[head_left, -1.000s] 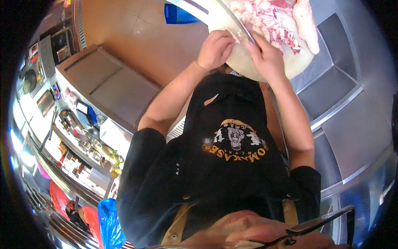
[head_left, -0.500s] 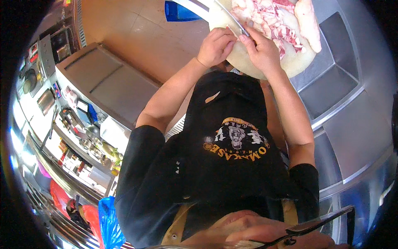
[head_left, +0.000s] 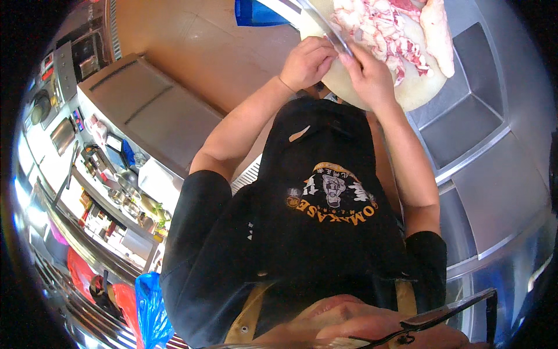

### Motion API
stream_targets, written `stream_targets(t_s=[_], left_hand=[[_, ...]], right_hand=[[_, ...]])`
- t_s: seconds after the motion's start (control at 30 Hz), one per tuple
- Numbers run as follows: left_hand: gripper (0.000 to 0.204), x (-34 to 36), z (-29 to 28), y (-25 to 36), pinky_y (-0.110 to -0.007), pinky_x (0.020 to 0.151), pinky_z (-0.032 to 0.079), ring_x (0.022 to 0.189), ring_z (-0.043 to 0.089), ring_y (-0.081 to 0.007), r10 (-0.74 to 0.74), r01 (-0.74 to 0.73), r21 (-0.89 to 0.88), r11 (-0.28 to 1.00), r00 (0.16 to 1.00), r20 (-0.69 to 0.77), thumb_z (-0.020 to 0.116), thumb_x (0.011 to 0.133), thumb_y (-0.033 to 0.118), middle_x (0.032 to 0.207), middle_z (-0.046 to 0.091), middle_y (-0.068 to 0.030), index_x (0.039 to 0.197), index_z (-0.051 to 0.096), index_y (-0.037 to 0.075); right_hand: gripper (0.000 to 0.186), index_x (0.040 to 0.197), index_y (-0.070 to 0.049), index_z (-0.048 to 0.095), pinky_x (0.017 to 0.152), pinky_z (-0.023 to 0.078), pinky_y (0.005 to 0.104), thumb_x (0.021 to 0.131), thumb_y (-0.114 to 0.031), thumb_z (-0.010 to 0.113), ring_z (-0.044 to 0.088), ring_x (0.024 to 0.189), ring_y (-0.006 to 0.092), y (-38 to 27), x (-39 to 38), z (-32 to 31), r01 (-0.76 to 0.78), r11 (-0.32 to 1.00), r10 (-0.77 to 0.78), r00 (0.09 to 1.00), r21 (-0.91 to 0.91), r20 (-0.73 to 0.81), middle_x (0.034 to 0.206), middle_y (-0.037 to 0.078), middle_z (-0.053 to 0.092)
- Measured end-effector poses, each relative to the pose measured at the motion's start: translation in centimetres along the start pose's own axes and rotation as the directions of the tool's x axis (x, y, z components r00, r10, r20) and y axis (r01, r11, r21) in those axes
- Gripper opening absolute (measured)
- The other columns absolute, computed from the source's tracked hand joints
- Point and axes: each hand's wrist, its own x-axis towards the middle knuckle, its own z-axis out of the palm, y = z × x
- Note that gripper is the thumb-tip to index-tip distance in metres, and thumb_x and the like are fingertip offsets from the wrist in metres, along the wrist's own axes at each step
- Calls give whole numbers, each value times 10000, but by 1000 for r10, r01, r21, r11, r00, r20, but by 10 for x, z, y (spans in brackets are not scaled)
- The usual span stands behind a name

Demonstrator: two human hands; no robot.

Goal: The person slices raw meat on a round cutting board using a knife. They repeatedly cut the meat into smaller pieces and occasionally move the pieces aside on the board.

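My right hand (head_left: pixel 371 78) is closed round a knife (head_left: pixel 326 25), whose long metal blade points up and to the left over the edge of a round, pale cutting board (head_left: pixel 415 98). Close beside the blade, my left hand (head_left: pixel 308 63) has its fingers curled and pinched together. What they hold, if anything, is hidden by the fingers. Beyond my right hand, many small cut pieces of red and white fatty raw meat (head_left: pixel 386 36) lie heaped on the board. One long whitish slab of raw meat (head_left: pixel 439 41) rests along the board's right side.
The board lies over a steel sink (head_left: pixel 459 125) with a metal counter (head_left: pixel 494 186) nearer on the right. A blue container (head_left: pixel 260 14) stands at the top. To the left are a low steel cabinet (head_left: pixel 157 116) and a cluttered shelf with pans. Blue plastic bag (head_left: pixel 152 311) hangs lower left.
The knife blade is turned slightly and shows more of its flat side. Both hands have barely shifted, and the whole view has moved a little.
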Motion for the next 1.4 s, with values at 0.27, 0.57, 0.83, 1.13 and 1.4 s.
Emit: stream_targets(t_s=[0.27, 0.57, 0.83, 1.13, 1.4], left_hand=[[175, -9, -5, 5, -424, 915, 562, 1044, 664, -326, -40, 41, 36, 999, 998, -39, 775, 859, 60, 1072, 698, -94, 1032, 749, 63], [177, 1, -1, 3, -413, 919, 564, 1052, 666, -316, -7, 7, 22, 1000, 1000, 3, 780, 852, 52, 1086, 704, -81, 1026, 746, 61], [170, -8, -4, 3, -409, 923, 561, 1056, 664, -312, -9, 10, 43, 999, 999, -37, 776, 857, 37, 1111, 700, -82, 1022, 743, 61], [160, -8, -7, 5, -411, 928, 560, 1049, 658, -316, -7, 6, 57, 998, 1000, 7, 775, 848, 46, 1093, 695, -82, 1004, 743, 64], [162, -11, -2, 2, -412, 903, 557, 1021, 666, -309, 12, -11, 79, 997, 1000, -23, 778, 833, 52, 1068, 699, -83, 992, 749, 59]], right_hand=[[389, 1371, -140, 686, 803, 589, 442, 1045, -350, 661, 752, 960, 369, -10, -88, -49, -145, 984, 158, 978, -100, 135, 1105, 179, 762], [392, 1346, -147, 693, 797, 580, 442, 1055, -401, 630, 740, 923, 391, -1, 12, 7, -46, 999, 47, 995, 12, -91, 1032, 190, 760], [374, 1355, -152, 692, 792, 583, 438, 1050, -364, 651, 752, 907, 363, -10, -88, -43, -169, 982, 178, 978, -89, 105, 1000, 180, 759], [393, 1367, -171, 694, 878, 580, 425, 1053, -400, 632, 739, 1032, 380, -3, 0, 3, -81, 995, 85, 993, 59, -87, 1150, 180, 760], [370, 1356, -158, 701, 818, 585, 440, 1047, -357, 653, 744, 968, 385, -10, -88, -47, -189, 972, 209, 968, -143, 142, 1107, 167, 764]])
